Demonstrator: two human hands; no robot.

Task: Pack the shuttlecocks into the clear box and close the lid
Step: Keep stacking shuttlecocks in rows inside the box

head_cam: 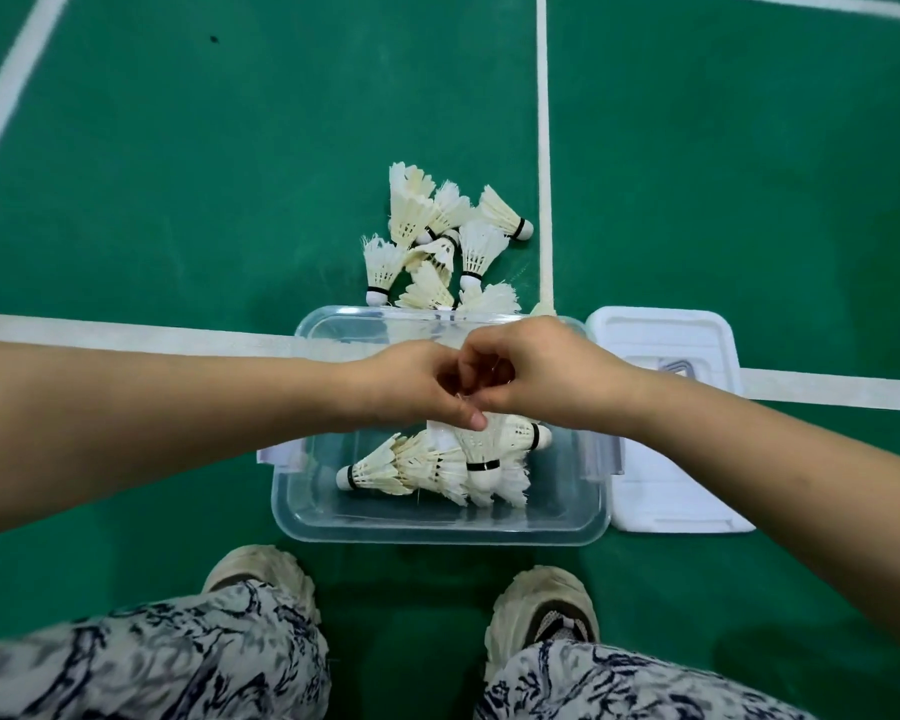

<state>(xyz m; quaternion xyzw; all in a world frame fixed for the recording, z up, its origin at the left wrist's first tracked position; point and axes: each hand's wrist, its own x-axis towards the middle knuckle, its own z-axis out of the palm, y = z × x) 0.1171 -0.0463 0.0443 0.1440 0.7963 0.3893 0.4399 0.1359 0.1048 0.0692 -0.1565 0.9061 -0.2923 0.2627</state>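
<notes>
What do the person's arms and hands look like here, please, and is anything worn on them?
The left forearm and right forearm are bare to the frame's edge, with no sleeve in view. The left hand and right hand are ungloved, and neither wrist carries a watch or bracelet. The fingers are mostly hidden, so a ring cannot be ruled out.

Both bare forearms reach in from the sides and meet at the middle. The left hand (406,387) and right hand (541,376) touch, fingers curled inward together; whether they pinch anything is unclear.
</notes>
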